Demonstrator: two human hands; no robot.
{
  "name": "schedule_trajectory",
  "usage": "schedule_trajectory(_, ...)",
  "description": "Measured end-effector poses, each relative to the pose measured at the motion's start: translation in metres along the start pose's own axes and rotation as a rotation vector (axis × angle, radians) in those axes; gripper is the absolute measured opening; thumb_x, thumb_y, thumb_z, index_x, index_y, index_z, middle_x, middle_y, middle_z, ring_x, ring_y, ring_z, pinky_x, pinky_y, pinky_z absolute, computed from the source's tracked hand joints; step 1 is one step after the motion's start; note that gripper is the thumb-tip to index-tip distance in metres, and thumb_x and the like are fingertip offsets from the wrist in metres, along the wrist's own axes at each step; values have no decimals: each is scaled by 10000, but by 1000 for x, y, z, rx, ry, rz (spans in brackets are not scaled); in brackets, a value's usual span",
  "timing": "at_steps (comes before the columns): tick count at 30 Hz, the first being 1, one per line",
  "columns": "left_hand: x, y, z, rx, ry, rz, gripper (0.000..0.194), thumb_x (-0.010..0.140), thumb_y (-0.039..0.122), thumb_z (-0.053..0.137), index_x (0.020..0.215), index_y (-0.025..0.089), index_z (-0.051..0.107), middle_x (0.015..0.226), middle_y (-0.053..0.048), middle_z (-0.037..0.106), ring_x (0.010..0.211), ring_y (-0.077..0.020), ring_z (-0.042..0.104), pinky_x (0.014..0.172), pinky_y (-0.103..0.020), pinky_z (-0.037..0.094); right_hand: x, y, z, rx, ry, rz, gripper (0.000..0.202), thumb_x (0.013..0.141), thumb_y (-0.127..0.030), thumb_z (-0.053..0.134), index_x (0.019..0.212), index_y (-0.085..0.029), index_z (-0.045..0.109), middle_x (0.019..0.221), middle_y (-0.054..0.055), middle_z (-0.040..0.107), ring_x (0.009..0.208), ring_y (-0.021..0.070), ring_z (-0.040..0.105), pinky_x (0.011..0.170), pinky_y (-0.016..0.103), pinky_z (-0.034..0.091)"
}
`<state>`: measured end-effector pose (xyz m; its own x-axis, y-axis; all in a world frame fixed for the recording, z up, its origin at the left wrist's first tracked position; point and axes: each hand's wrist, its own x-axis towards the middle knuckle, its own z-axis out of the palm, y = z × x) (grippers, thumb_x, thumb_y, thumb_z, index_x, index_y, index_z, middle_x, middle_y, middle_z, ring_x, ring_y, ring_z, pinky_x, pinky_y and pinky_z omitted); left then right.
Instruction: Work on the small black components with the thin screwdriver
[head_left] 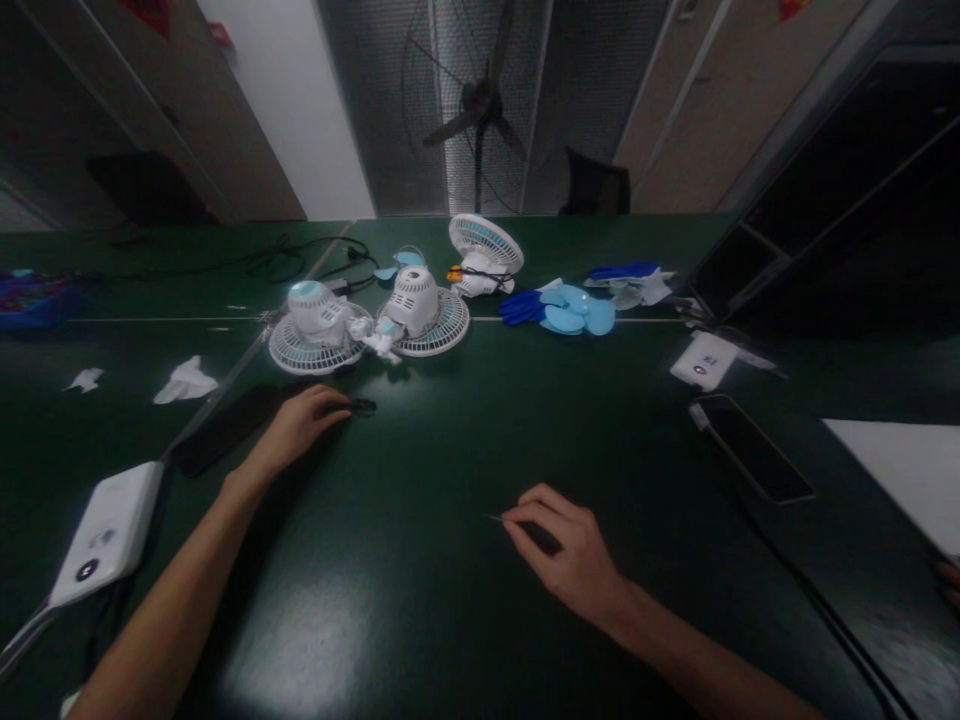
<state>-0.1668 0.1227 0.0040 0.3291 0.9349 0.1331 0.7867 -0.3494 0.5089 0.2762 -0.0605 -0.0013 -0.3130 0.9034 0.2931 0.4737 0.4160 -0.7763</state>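
Note:
Over the green table, my left hand [304, 425] is closed on a small dark object [364, 405] whose rounded end shows past the fingertips; its kind is too dim to make out. My right hand [566, 545] pinches a short, thin, needle-like piece [493, 517] between thumb and fingertips, above the middle of the table. Just beyond my left hand, a white fan head [319, 325] lies face down. Beside it lies another fan head [424, 315], its white motor housing upward. Farther back, a third fan [486, 255] rests tilted with its cable.
Light blue fan blades [577, 308] and blue gloves [523, 306] lie at the back. White power banks stand left [112, 530] and right [703, 360], near a phone [757, 450]. Cables run along the right. Part of another hand [949, 580] shows at the right edge.

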Motion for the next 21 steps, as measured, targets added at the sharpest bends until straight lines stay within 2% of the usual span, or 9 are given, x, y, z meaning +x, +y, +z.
schedule_trajectory(4, 0, -12, -2, 25, -6, -20, 564, 921, 724, 580, 1005, 205, 782, 1087, -109, 736, 967, -288, 709, 911, -377, 545, 0, 0, 0, 8, -9, -1, 166, 1057, -241, 589, 1048, -202, 751, 983, 56, 684, 793, 166, 686, 687, 291, 576)
schedule_trajectory(7, 0, -12, -1, 9, -23, -33, 577, 920, 735, 572, 1028, 203, 766, 1089, -117, 729, 975, -290, 703, 898, -381, 549, 1, 0, 0, -12, -1, -13, 167, 1055, -242, 591, 1042, -201, 752, 972, 56, 686, 789, 167, 690, 688, 290, 580)
schedule_trajectory(13, 2, 8, 1, -71, 67, -18, 515, 968, 665, 581, 1104, 189, 720, 1154, -115, 713, 1040, -273, 684, 869, -346, 547, 1, 0, 0, -6, -11, 0, 158, 1050, -237, 596, 1045, -203, 751, 979, 54, 685, 800, 167, 690, 705, 292, 583)
schedule_trajectory(17, 6, 20, 5, -58, 36, 39, 473, 994, 622, 569, 1104, 188, 723, 1162, -116, 702, 1038, -267, 674, 894, -354, 543, 0, 1, 1, 3, -11, 5, 149, 1045, -225, 603, 1048, -207, 750, 984, 53, 685, 813, 171, 690, 709, 296, 578)
schedule_trajectory(21, 9, 23, 9, -23, 25, 50, 485, 998, 631, 546, 1084, 190, 729, 1146, -121, 701, 1038, -278, 671, 930, -384, 539, 0, 1, 0, -19, -9, -4, 155, 1049, -234, 599, 1035, -207, 751, 974, 53, 686, 802, 170, 687, 713, 303, 576)
